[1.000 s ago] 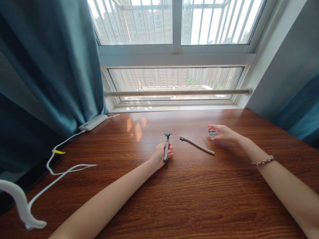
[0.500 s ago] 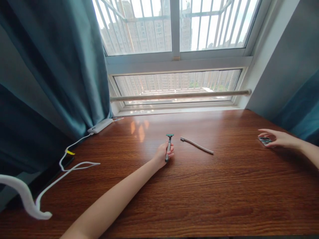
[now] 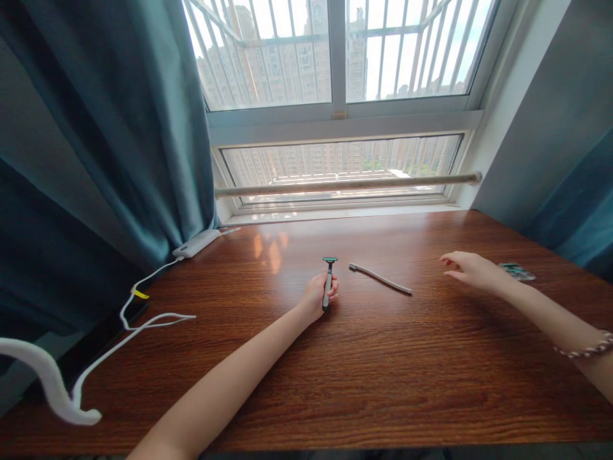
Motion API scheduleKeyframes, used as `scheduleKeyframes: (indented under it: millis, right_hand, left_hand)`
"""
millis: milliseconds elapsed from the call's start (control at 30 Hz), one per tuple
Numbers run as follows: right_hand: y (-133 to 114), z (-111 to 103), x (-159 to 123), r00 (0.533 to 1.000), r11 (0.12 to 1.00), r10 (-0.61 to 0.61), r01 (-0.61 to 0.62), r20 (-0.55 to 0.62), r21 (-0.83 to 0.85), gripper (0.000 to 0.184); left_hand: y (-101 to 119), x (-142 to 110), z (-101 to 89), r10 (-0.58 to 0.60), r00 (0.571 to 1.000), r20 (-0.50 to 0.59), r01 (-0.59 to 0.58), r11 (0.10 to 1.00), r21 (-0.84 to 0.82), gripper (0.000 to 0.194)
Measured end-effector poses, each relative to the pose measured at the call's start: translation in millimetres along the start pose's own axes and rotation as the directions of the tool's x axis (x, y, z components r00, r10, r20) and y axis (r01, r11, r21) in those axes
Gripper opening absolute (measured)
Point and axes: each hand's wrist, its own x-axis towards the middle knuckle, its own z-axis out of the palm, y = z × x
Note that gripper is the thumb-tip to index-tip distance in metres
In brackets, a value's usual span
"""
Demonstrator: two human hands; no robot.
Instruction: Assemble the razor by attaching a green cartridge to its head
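In the head view, my left hand point(image 3: 316, 296) is closed around the grey handle of a razor point(image 3: 328, 285), whose dark green-edged head points toward the window. Just right of it a grey toothbrush point(image 3: 382, 278) lies slantwise on the table, its bristle end at the upper left. My right hand point(image 3: 472, 271) hovers over the table to the right of the toothbrush, fingers apart and nothing in them. Behind the right wrist sits a small clear case point(image 3: 516, 272) with dark and green pieces inside, partly covered by the forearm.
The wooden table point(image 3: 383, 370) reaches to the window ledge. At the left, a white power strip point(image 3: 197, 243) with a white cable point(image 3: 163, 317) lies by the blue curtain point(image 3: 158, 128). A curved white stand point(image 3: 52, 383) rises at the near left. A rail point(image 3: 349, 185) crosses the window.
My right hand has let go of the clear case and moved left toward the toothbrush. The case stays on the table at the right. My left hand still grips the razor.
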Motion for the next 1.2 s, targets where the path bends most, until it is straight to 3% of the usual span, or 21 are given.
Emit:
scheduleKeyframes:
  millis: [67, 167, 233, 333, 633, 733, 833, 967, 1200]
  right_hand:
    - [-50, 30, -3, 0.986, 0.993, -0.117, 0.113, 0.117, 0.041, 0.021]
    - [-114, 65, -10, 0.973, 0.972, -0.227, 0.229, 0.04, -0.055, 0.021]
    - [-138, 77, -11, 0.971, 0.968, -0.24, 0.24, 0.012, -0.072, 0.023]
    - [-145, 86, -6, 0.973, 0.971, -0.23, 0.23, 0.004, -0.061, 0.027]
    - [-129, 102, 5, 0.983, 0.984, -0.179, 0.179, -0.05, -0.001, 0.025]
    - [-118, 96, 3, 0.987, 0.991, -0.136, 0.136, -0.089, -0.002, 0.026]
    - [-91, 83, -3, 0.99, 0.998, -0.062, 0.06, -0.13, -0.021, 0.026]
    - [-32, 63, -24, 0.978, 0.992, 0.079, -0.096, -0.193, -0.083, 0.029]
    - [68, 36, -78, 0.905, 0.894, 0.306, -0.38, -0.296, -0.237, 0.029]
  left_hand:
    - [-1, 0, -0.4, 0.009, 1.0, 0.003, -0.009, 1.0, 0.004, 0.028]
    - [-1, -1, -1.1, 0.024, 1.0, 0.014, -0.024, 1.0, 0.008, 0.03]
    - [-1, -1, -1.7, 0.029, 0.999, 0.024, -0.03, 0.999, 0.012, 0.03]
    - [-2, -2, -2.4, 0.035, 0.999, 0.037, -0.035, 0.999, 0.015, 0.03]
    - [-4, -1, -4.4, 0.06, 0.996, 0.067, -0.061, 0.998, 0.009, 0.029]
    - [-4, -2, -3.8, 0.062, 0.996, 0.063, -0.063, 0.998, 0.011, 0.028]
    - [-3, -3, -2.6, 0.063, 0.997, 0.054, -0.064, 0.998, 0.015, 0.026]
    - [-2, -4, -2.3, 0.061, 0.997, 0.055, -0.062, 0.998, 0.012, 0.028]
    - [-2, -1, -4.1, 0.049, 0.998, 0.043, -0.049, 0.999, 0.002, 0.028]
